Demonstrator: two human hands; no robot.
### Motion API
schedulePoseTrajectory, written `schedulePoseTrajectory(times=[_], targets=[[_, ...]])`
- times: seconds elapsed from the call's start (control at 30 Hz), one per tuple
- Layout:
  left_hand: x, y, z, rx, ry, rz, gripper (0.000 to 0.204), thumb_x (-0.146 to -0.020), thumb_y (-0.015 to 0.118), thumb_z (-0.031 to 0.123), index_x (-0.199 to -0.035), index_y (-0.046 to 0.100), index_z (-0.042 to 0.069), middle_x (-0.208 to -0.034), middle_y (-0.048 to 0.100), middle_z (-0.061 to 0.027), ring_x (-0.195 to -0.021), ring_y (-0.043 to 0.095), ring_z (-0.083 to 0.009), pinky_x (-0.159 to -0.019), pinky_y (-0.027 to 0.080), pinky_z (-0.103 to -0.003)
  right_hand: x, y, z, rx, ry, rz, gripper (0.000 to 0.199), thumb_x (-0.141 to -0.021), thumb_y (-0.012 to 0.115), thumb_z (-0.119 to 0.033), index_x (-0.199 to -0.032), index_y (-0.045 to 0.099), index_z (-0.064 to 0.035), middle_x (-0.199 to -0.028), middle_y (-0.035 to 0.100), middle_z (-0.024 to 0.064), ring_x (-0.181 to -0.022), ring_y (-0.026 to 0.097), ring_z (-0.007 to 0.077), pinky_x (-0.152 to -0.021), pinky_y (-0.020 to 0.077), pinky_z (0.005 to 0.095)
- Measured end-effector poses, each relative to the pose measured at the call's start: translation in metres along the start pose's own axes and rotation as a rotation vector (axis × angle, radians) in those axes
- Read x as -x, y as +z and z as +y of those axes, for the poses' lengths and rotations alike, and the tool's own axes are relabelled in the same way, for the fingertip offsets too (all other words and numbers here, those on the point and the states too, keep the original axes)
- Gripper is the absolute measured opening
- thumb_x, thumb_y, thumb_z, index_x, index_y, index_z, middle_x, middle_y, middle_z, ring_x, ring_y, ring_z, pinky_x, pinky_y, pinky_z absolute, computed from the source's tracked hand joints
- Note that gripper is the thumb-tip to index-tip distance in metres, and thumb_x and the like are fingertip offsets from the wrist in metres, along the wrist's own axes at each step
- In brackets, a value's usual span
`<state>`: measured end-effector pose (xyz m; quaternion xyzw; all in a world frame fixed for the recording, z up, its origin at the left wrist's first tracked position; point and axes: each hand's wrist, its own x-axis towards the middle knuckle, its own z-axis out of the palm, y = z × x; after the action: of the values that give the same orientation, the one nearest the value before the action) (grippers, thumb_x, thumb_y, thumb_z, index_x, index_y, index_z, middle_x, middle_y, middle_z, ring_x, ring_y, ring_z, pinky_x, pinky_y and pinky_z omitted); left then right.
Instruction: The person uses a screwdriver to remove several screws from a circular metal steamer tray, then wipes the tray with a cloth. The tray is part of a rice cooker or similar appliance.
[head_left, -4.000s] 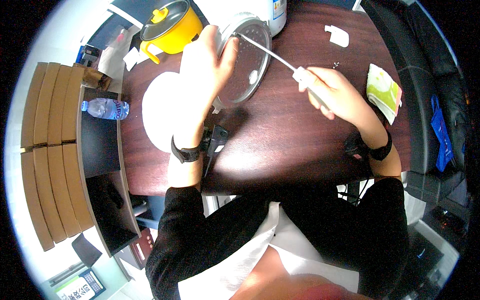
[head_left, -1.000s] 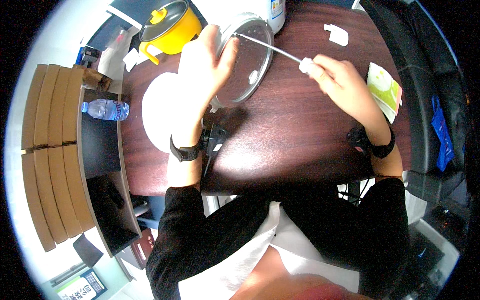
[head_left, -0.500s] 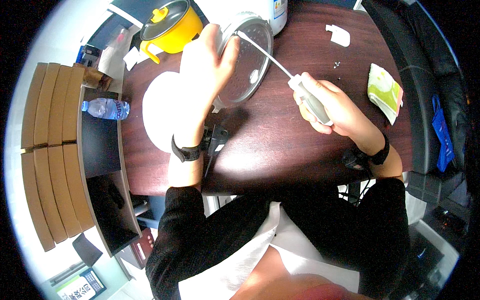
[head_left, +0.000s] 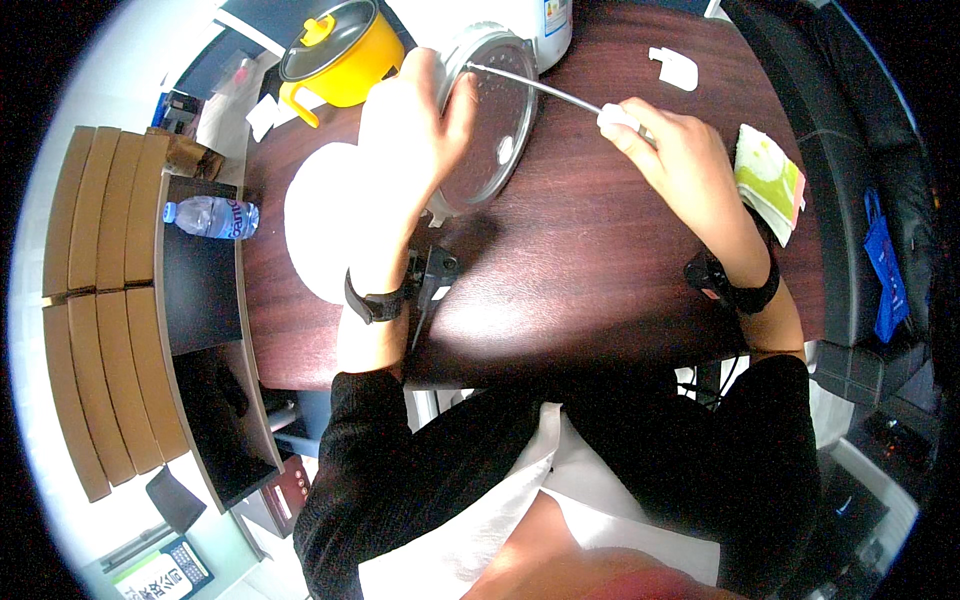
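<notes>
At the far side of the dark reddish-brown wooden table (head_left: 590,235), in the head view, the round transparent lid with a pale grey rim (head_left: 490,135) stands tilted on edge. The left hand (head_left: 410,125) has it by its left side, thumb on the near face and the other fingers mostly out of sight behind, probably to brace it against the push of a tool and turn its face toward the person's right. The right hand (head_left: 675,150) is curled round the pale handle of the slim, metal-shafted screwdriver (head_left: 614,119), thumb laid along it, a grip that seems suited to twisting. The shaft slants up and leftward across the lid to a spot just beside the left thumb, perhaps so that the thumb can steady that spot; whether the tip touches is too small to tell.

Beneath the left forearm sits a smooth white rounded object (head_left: 320,225), its kind unclear. The yellow pot with a dark lid (head_left: 345,75) stands beyond the left hand, apart from the work. Right of the lid, a small white plastic piece (head_left: 677,70) and a folded green-and-white cloth (head_left: 768,185) lie within easy reach of the right hand.
</notes>
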<state>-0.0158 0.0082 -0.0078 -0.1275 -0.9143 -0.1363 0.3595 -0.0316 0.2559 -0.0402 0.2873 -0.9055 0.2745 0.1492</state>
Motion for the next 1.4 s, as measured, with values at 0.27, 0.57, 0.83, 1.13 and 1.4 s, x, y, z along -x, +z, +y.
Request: schedulePoseTrajectory(times=[0.27, 0.57, 0.83, 1.13, 1.4], targets=[[-0.005, -0.007, 0.003, 0.136, -0.124, -0.065, 0.029, -0.082, 0.063, 0.026, -0.086, 0.055, -0.002, -0.066, 0.058, -0.0241, -0.065, 0.061, -0.0395, -0.058, 0.048, -0.042, 0.004, -0.004, -0.007, -0.453, 0.248, -0.267, 0.032, -0.093, 0.053, -0.035, -0.082, 0.056, -0.0051, -0.055, 0.051, 0.0079, -0.043, 0.051, 0.0217, -0.043, 0.0397, 0.0316], [-0.005, -0.007, 0.006, 0.146, -0.125, -0.054, 0.029, -0.083, 0.062, 0.026, -0.085, 0.054, -0.002, -0.066, 0.058, -0.0247, -0.066, 0.061, -0.0407, -0.058, 0.048, -0.042, 0.01, -0.002, -0.023, -1.015, 0.586, -0.536, 0.04, -0.099, 0.036, -0.038, -0.081, 0.049, -0.0058, -0.05, 0.043, -0.0008, -0.031, 0.034, 0.0042, -0.029, 0.0265, 0.019], [-0.003, -0.008, 0.005, 0.135, -0.133, -0.033, 0.03, -0.083, 0.062, 0.026, -0.09, 0.056, -0.003, -0.068, 0.058, -0.0247, -0.066, 0.061, -0.0406, -0.06, 0.049, -0.043, 0.012, -0.008, -0.026, -1.153, 0.613, -0.513, 0.039, -0.099, 0.038, -0.039, -0.08, 0.049, -0.0069, -0.05, 0.043, -0.0012, -0.03, 0.031, 0.003, -0.028, 0.0247, 0.0179], [-0.003, -0.001, 0.0, 0.132, -0.108, -0.025, 0.03, -0.082, 0.063, 0.025, -0.09, 0.056, -0.003, -0.067, 0.059, -0.0247, -0.066, 0.061, -0.0402, -0.059, 0.049, -0.042, 0.013, -0.003, -0.028, -1.205, 0.639, -0.52, 0.04, -0.099, 0.038, -0.041, -0.08, 0.049, -0.007, -0.05, 0.043, -0.0011, -0.03, 0.03, 0.0026, -0.027, 0.0237, 0.0176], [-0.001, -0.002, 0.009, 0.051, -0.05, 0.011, 0.027, -0.083, 0.063, 0.024, -0.085, 0.053, -0.002, -0.067, 0.058, -0.0238, -0.065, 0.061, -0.0397, -0.058, 0.049, -0.043, 0.014, -0.004, -0.027, -1.339, 0.688, -0.622, 0.042, -0.097, 0.041, -0.043, -0.077, 0.05, -0.0064, -0.051, 0.045, 0.0002, -0.031, 0.033, 0.005, -0.028, 0.0259, 0.0203]])
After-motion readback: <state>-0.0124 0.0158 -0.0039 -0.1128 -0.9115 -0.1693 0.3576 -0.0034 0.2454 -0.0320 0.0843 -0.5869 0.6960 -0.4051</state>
